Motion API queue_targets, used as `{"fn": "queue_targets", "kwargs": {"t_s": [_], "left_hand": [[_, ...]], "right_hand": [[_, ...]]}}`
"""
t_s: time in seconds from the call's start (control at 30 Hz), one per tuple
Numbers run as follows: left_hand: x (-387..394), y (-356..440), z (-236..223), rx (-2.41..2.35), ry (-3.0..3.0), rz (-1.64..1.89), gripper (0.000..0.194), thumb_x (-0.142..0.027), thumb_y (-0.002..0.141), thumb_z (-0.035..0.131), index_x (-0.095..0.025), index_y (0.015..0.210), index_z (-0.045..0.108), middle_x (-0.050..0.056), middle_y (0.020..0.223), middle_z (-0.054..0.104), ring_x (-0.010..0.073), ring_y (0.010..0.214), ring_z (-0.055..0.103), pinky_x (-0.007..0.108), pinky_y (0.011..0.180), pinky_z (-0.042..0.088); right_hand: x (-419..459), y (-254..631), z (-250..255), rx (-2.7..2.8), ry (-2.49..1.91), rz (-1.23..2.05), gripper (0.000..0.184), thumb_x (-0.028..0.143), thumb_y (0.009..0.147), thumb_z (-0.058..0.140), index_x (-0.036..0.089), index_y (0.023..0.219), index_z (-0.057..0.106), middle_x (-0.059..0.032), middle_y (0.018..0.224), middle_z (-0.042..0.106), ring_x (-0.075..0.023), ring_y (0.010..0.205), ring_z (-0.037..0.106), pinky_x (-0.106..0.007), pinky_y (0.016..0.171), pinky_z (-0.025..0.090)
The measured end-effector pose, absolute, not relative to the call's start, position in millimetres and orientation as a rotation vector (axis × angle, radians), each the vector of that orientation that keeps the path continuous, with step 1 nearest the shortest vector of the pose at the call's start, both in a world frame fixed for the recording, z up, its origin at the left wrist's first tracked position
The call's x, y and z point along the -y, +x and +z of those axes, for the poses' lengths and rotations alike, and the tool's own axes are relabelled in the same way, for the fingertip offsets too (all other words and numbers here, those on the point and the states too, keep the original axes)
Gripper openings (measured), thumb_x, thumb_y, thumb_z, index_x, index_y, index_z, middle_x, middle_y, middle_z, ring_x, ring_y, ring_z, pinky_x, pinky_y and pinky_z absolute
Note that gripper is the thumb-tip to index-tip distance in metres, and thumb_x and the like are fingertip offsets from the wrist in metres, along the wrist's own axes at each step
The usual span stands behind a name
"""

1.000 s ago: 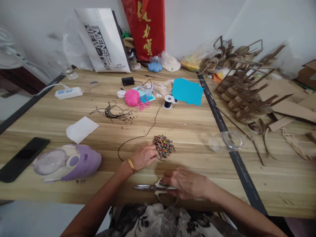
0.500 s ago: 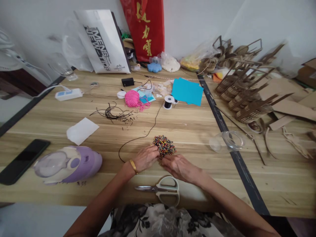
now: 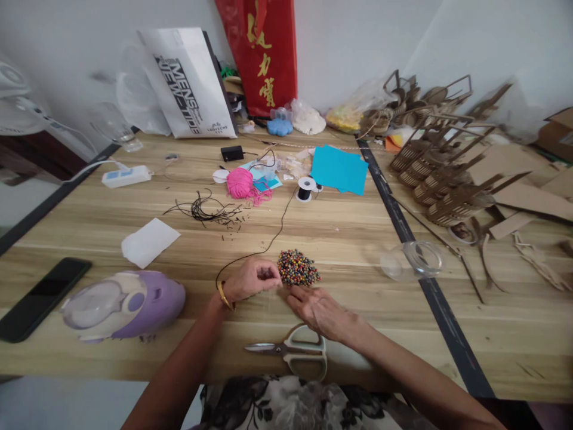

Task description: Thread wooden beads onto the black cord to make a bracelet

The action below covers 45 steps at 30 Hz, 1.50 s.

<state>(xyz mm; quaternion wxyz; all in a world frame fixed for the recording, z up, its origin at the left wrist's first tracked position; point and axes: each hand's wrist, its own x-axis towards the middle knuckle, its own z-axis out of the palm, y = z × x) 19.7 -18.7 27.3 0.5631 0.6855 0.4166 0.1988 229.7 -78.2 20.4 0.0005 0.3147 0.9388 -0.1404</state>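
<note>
A pale wood-grained worktop (image 3: 353,233) is carrying a heap of small, round, multicoloured beads (image 3: 298,268), white-handled metal scissors (image 3: 281,349), a rounded purple-and-cream appliance (image 3: 152,303), a flat black phone (image 3: 42,300) and overlapping blue sheets (image 3: 340,170), while a white spool of black cord (image 3: 305,193) is standing upright

dim soft light, faint shadows on the tabletop (image 3: 353,257), wide-angle stretching and blur toward edges

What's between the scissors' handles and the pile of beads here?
The right hand, as the head view shows: it reaches across between the scissors and the bead pile, fingertips by the pile's near edge.
</note>
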Motion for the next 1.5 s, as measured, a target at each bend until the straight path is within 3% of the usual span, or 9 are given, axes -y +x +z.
{"fn": "queue_targets", "kwargs": {"t_s": [0.13, 0.27, 0.4, 0.5, 0.77, 1.13, 1.5], "left_hand": [[17, 22, 24, -0.995, 1.475, 0.531, 0.010, -0.021, 0.071, 0.063, -0.012, 0.069, 0.059, 0.001, 0.066, 0.066, 0.0080, 0.056, 0.055, 0.019, 0.054, 0.043], [15, 27, 24, -0.983, 1.408, 0.556, 0.013, -0.020, 0.070, 0.066, -0.011, 0.076, 0.060, 0.000, 0.064, 0.065, 0.0084, 0.057, 0.057, 0.019, 0.055, 0.044], [14, 32, 26, -0.985, 1.371, 0.560, 0.016, -0.021, 0.070, 0.067, -0.011, 0.082, 0.062, 0.002, 0.069, 0.068, 0.0099, 0.062, 0.060, 0.021, 0.059, 0.047], [14, 33, 27, -0.997, 1.381, 0.561, 0.014, -0.020, 0.071, 0.066, -0.012, 0.082, 0.062, 0.002, 0.069, 0.068, 0.0097, 0.062, 0.060, 0.020, 0.058, 0.046], [13, 33, 24, -0.994, 1.414, 0.562, 0.014, -0.020, 0.071, 0.066, -0.011, 0.082, 0.062, 0.002, 0.069, 0.067, 0.0098, 0.063, 0.059, 0.020, 0.059, 0.045], [13, 22, 21, -0.963, 1.522, 0.499, 0.015, -0.020, 0.075, 0.061, -0.012, 0.088, 0.062, 0.002, 0.071, 0.067, 0.0107, 0.067, 0.059, 0.023, 0.066, 0.046], [19, 0, 18, -1.032, 1.548, 0.393, 0.022, -0.031, 0.077, 0.058, -0.012, 0.089, 0.060, -0.002, 0.063, 0.058, 0.0080, 0.053, 0.050, 0.019, 0.052, 0.040]], "right_hand": [[72, 235, 24, -3.044, 1.235, -0.754, 0.014, 0.011, 0.091, 0.042, 0.015, 0.087, 0.055, -0.0052, 0.083, 0.057, -0.0123, 0.069, 0.053, -0.022, 0.061, 0.039], [56, 240, 21, -3.024, 1.655, -1.491, 0.006, 0.014, 0.084, 0.049, 0.015, 0.085, 0.055, -0.0002, 0.072, 0.055, -0.0098, 0.063, 0.049, -0.019, 0.057, 0.037], [37, 239, 8, -2.608, 1.862, -2.249, 0.019, 0.025, 0.081, 0.056, 0.014, 0.097, 0.056, 0.0025, 0.067, 0.053, -0.0083, 0.057, 0.047, -0.020, 0.053, 0.037], [29, 236, 2, -2.418, 1.868, -2.508, 0.027, 0.033, 0.078, 0.061, 0.013, 0.095, 0.058, 0.0040, 0.063, 0.050, -0.0069, 0.051, 0.042, -0.020, 0.048, 0.035], [29, 231, 9, -2.471, 1.800, -2.480, 0.025, 0.038, 0.079, 0.062, 0.014, 0.082, 0.062, 0.0056, 0.054, 0.046, -0.0057, 0.046, 0.037, -0.018, 0.043, 0.030], [29, 233, 17, -2.545, 1.845, -2.355, 0.026, 0.039, 0.081, 0.061, 0.013, 0.080, 0.062, 0.0021, 0.061, 0.052, -0.0065, 0.051, 0.041, -0.018, 0.046, 0.031], [32, 232, 7, -2.582, 2.053, -2.301, 0.029, 0.043, 0.082, 0.059, 0.014, 0.083, 0.062, 0.0020, 0.058, 0.052, -0.0088, 0.050, 0.043, -0.020, 0.047, 0.034]]}}
